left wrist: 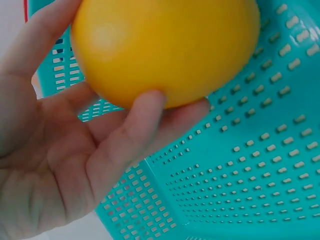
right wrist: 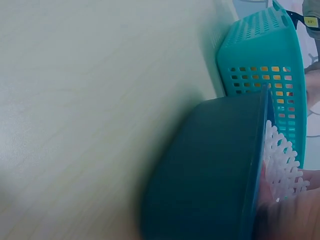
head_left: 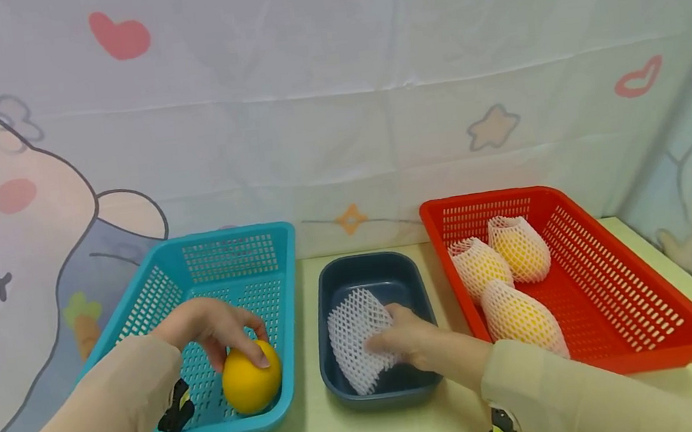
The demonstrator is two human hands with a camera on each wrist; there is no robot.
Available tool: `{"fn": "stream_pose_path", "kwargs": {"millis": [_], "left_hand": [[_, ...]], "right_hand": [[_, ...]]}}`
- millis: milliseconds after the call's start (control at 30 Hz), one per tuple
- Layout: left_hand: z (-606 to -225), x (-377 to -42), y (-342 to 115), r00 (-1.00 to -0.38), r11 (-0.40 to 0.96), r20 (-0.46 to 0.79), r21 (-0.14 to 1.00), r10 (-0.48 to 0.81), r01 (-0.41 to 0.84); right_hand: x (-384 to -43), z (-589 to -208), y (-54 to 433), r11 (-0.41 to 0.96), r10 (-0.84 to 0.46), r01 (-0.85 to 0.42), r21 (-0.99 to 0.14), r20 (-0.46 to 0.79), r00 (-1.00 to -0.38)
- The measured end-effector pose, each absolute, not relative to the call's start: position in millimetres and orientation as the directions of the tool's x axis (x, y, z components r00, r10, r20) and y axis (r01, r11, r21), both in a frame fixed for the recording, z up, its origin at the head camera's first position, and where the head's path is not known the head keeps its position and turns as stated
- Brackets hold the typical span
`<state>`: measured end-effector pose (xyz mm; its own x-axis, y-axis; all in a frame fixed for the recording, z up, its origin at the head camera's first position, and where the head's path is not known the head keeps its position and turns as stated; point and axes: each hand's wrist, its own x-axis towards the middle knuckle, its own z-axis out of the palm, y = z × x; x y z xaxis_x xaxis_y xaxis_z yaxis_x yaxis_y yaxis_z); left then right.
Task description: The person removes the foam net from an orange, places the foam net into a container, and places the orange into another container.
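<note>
**Left hand holds a yellow fruit; right hand pinches a white foam net**

The left hand point(head_left: 221, 327) curls round the yellow fruit point(head_left: 253, 388), thumb and fingers parted by its width and clamped against its skin. The fruit is inside the teal basket point(head_left: 293, 285), near the wall beside the dark blue tray point(head_left: 366, 261); whether it also touches the basket floor cannot be told. The right hand point(head_left: 406, 336) reaches into the tray and grips the foam net point(head_left: 359, 338) by its right side, thumb across the front.

The fruit is round, smooth and slightly glossy. The net is a soft white diamond mesh, flattened and slanting within the tray. The tray has smooth walls and rounded corners, while the teal basket and the red basket point(head_left: 582, 290) are slotted plastic. Three netted fruits point(head_left: 524, 317) lie along the red basket's left side, yellow showing through the mesh.

Most of the right fingers are hidden behind the net, and in the right wrist view that hand is blurred at the lower corner. The left wrist view cuts off the fruit's top.
</note>
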<state>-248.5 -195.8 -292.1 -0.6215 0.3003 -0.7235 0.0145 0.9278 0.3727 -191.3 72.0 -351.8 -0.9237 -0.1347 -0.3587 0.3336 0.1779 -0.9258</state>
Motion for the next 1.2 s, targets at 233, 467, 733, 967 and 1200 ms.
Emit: {"fn": "stream_pose_path", "kwargs": {"millis": [233, 467, 733, 967, 1200], "left_hand": [[-286.9, -245.1, -191.7, -0.63, 0.939, -0.719, 0.34, 0.294, 0.051], [-286.1, -245.4, -190.3, -0.634, 0.935, -0.706, 0.345, 0.316, 0.083], [-283.6, -244.6, -187.2, -0.634, 0.927, -0.696, 0.362, 0.338, 0.097], [-282.3, -243.3, -185.8, -0.647, 0.93, -0.687, 0.353, 0.331, 0.101], [-281.1, -243.1, -186.4, -0.663, 0.934, -0.674, 0.339, 0.325, 0.112]], "right_hand": [[-189.1, -353.7, 70.9, 0.271, -0.125, 0.358, -0.894, -0.401, -0.907], [-185.9, -349.5, 76.2, 0.388, -0.085, 0.364, -0.846, -0.427, -0.9], [-185.5, -346.2, 81.4, 0.438, -0.068, 0.377, -0.816, -0.449, -0.891], [-182.3, -342.1, 83.2, 0.47, -0.068, 0.354, -0.809, -0.433, -0.899], [-182.7, -331.3, 85.0, 0.523, -0.082, 0.268, -0.809, -0.361, -0.929]]}}
